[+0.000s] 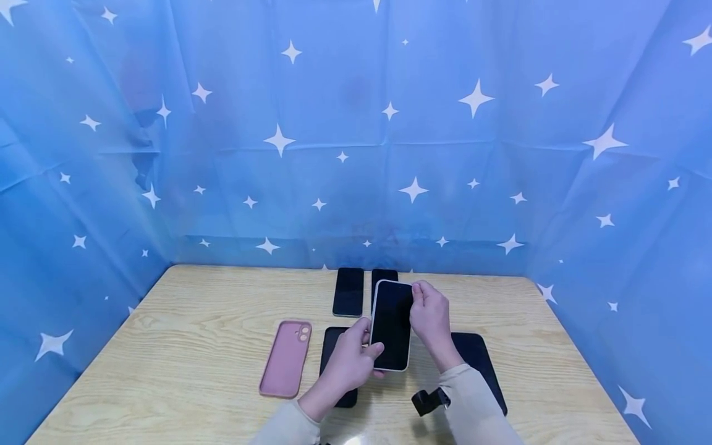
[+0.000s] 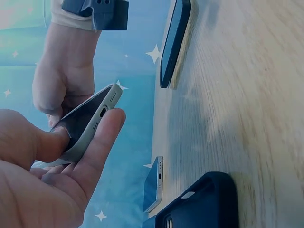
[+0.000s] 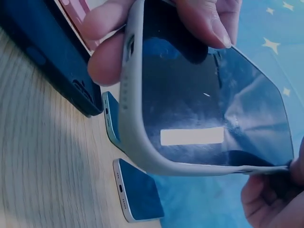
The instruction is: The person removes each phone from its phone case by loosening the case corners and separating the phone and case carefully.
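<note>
Phone (image 1: 392,324) in pale case (image 3: 148,159), held up off the table (image 1: 211,346) by both hands. Left hand (image 1: 353,355) grips its lower left edge, thumb on screen, fingers beneath; right hand (image 1: 432,315) pinches its upper right corner. Left of the phone: dark case (image 1: 332,343), then pink case (image 1: 286,358). Beyond it: two phones (image 1: 348,292). Right: flat black object (image 1: 481,361). Judged step: working the case rim at that corner; next move calls for firm left hold.

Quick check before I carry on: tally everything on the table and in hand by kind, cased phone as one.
Phones: 3 (pale-cased phone in hand, back-left phone, partly hidden back-right phone)
Separate phone cases: 2 (pink case, black case)
Kind unclear: 1 (dark slab)
Total: 6
</note>
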A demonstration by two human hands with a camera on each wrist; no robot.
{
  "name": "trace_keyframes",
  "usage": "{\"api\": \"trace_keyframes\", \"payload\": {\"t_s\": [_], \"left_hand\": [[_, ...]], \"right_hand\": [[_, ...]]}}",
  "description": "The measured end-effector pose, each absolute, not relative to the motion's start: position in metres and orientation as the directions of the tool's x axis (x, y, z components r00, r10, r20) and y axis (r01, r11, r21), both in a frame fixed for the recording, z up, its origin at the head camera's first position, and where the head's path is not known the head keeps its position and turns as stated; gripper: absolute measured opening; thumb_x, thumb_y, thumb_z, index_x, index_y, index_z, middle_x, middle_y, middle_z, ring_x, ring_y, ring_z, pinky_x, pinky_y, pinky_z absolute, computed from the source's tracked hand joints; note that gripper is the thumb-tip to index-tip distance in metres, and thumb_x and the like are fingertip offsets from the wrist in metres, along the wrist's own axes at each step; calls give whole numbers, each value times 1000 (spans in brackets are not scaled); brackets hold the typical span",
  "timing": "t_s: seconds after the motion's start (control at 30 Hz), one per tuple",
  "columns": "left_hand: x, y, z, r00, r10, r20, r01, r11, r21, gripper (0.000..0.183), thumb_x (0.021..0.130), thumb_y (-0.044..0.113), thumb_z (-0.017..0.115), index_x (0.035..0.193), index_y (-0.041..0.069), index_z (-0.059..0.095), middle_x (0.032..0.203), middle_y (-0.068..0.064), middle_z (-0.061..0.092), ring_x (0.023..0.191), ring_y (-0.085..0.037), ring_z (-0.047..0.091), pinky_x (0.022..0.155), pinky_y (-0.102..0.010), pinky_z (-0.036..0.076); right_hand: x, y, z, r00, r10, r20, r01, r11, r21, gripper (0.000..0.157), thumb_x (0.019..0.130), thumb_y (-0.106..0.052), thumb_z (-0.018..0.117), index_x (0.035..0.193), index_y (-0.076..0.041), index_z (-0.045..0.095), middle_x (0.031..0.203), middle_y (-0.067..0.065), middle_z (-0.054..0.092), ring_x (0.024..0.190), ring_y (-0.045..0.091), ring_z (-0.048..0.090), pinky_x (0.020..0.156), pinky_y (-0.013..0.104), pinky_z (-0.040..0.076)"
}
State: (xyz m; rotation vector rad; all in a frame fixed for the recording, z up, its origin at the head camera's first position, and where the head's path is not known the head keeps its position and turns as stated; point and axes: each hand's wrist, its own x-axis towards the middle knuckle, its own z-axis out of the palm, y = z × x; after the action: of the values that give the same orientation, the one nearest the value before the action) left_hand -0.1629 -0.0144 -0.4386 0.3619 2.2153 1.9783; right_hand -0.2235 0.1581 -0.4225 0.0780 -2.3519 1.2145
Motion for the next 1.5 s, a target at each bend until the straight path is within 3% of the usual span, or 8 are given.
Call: {"api": "trace_keyframes", "payload": {"t_s": [0.1,0.37,0.7,0.93,1.03,1.13,1.27,1.5], "left_hand": [[-163,-13,-438,-964,260,54,84,105,991,14,97,-12,60,98,1,53,74,-4,45,71,-30,74,54,-38,65],[-164,-13,-440,-963,264,55,77,76,994,13,98,-11,59,104,0,56,89,-15,70,72,-30,74,52,-45,65],[-166,-17,-439,-947,316,56,64,12,998,13,100,-11,55,111,-5,57,99,-22,74,75,-34,76,51,-39,64],[-168,-22,-443,-940,339,39,40,-5,999,9,102,-9,52,108,-3,55,80,-9,61,71,-29,74,54,-41,65],[-169,-23,-444,-938,342,45,39,-25,999,9,102,-9,52,109,-4,55,79,-10,62,70,-36,74,54,-43,65],[-171,-24,-445,-941,335,52,39,-46,998,9,102,-10,51,109,-5,55,87,-16,70,68,-47,72,55,-44,65],[-173,-25,-446,-951,304,61,52,-38,998,7,102,-10,50,107,-7,54,85,-18,69,66,-49,72,54,-46,65],[-178,-25,-446,-969,232,87,93,13,996,5,101,-10,52,104,-6,53,79,-10,63,60,-39,72,51,-43,64]], "right_hand": [[-224,157,-422,-876,188,445,-263,587,-766,34,105,0,50,71,0,54,59,-2,32,57,18,39,52,25,32],[-227,158,-424,-875,212,436,-268,537,-800,34,106,0,49,73,2,56,61,1,38,60,18,42,56,24,36],[-226,159,-428,-929,225,294,-184,409,-894,43,110,-7,45,67,-4,39,61,-2,29,58,16,35,54,24,31],[-226,159,-428,-982,180,60,-53,45,-998,37,112,-8,37,82,-1,57,67,-4,47,62,7,47,55,16,43],[-226,160,-427,-990,139,-20,5,-104,-995,34,113,-10,34,95,-1,62,71,-6,53,59,4,49,52,14,43],[-227,159,-427,-992,116,-55,32,-190,-981,34,113,-11,36,94,-4,63,69,-6,53,55,4,47,49,15,40],[-231,156,-428,-993,109,-39,17,-200,-980,35,112,-11,42,85,-5,64,69,-4,54,59,7,51,54,17,45],[-231,151,-425,-997,65,-35,26,-138,-990,32,112,-14,41,109,6,65,75,-3,61,67,7,57,61,18,50]]}}
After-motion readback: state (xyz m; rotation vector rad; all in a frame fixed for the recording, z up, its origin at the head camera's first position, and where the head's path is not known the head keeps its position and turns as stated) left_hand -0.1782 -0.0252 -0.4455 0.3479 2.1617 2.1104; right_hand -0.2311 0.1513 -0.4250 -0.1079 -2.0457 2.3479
